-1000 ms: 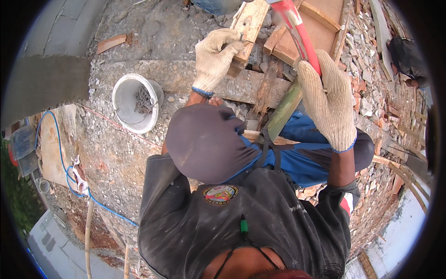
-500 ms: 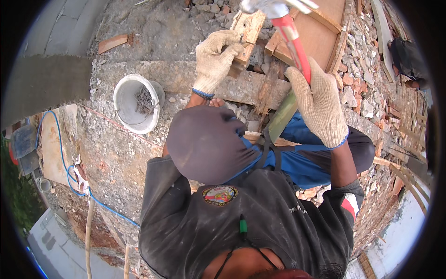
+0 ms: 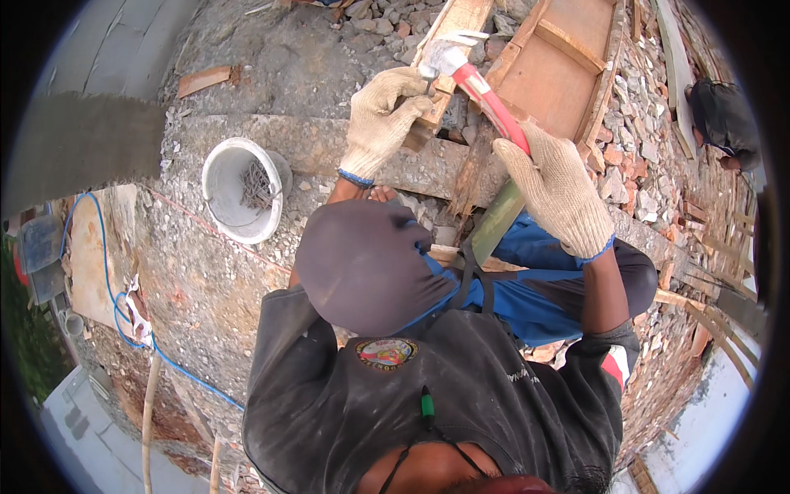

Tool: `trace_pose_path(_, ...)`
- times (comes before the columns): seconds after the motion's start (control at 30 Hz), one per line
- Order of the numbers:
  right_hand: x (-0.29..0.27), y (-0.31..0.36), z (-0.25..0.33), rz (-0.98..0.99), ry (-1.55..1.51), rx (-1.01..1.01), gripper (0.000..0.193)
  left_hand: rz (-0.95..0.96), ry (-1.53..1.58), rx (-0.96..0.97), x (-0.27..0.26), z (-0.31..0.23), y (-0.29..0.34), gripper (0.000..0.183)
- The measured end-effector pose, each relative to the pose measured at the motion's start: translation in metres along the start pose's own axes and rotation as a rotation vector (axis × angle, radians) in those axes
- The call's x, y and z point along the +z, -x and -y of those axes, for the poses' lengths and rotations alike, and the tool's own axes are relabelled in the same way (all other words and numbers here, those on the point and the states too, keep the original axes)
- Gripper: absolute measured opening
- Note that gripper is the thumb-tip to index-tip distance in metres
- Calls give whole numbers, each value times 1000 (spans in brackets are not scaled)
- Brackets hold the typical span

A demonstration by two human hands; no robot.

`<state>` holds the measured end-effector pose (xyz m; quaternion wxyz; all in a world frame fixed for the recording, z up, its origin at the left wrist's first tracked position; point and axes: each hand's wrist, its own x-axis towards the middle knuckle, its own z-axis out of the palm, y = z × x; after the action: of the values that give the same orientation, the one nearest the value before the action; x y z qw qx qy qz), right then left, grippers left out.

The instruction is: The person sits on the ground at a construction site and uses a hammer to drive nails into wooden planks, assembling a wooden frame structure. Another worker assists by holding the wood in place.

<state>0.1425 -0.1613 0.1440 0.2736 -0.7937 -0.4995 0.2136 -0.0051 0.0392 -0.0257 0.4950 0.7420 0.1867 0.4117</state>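
My right hand (image 3: pixel 561 188), in a cream knitted glove, is wrapped around the red handle of a claw hammer (image 3: pixel 496 105). The hammer's steel head is down over a narrow wooden board (image 3: pixel 462 18), close by the fingertips of my left hand (image 3: pixel 385 115). That hand, gloved the same way, pinches a nail (image 3: pixel 429 85) against the board's near end. Only a short dark bit of the nail shows between fingers and hammer head, so whether the two touch is hard to tell.
A whitish bucket (image 3: pixel 216 185) with several nails (image 3: pixel 257 185) stands at the left. A framed wooden panel (image 3: pixel 568 70) lies at the upper right, beside broken rubble (image 3: pixel 638 156). A blue hose (image 3: pixel 193 375) runs along the lower left. Another person (image 3: pixel 724 119) is at the far right edge.
The hammer has swung down and to the left, from above the board to the nail. My right hand has moved slightly left and down; my left hand keeps its pinch.
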Motion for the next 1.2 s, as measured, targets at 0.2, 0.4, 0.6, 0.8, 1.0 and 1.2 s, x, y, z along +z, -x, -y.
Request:
trace_pose_path(0.2, -6, 0, 16, -199, -90, -91, 29, -17, 63, -23, -1, -1, 4, 21)
trace_pose_path(0.4, -13, 4, 17, 113, 194, -6, 30, -4, 39, -27, 2, -3, 7, 21)
trace_pose_path(0.6, 3, 25, 10, -292, -342, 34, 35, -22, 20, -10, 0, -3, 3, 22)
trace_pose_path(0.8, -17, -7, 4, -55, 82, -23, 32, 5, 106, -38, -3, 2, 6, 16)
trace_pose_path(1.0, 0, 5, 7, -127, -87, 45, 28, -7, 49, 7, 2, -2, 1, 21)
trace_pose_path(1.2, -22, -2, 31, -174, -93, 33, 25, 21, 16, -23, -3, 3, 7, 39)
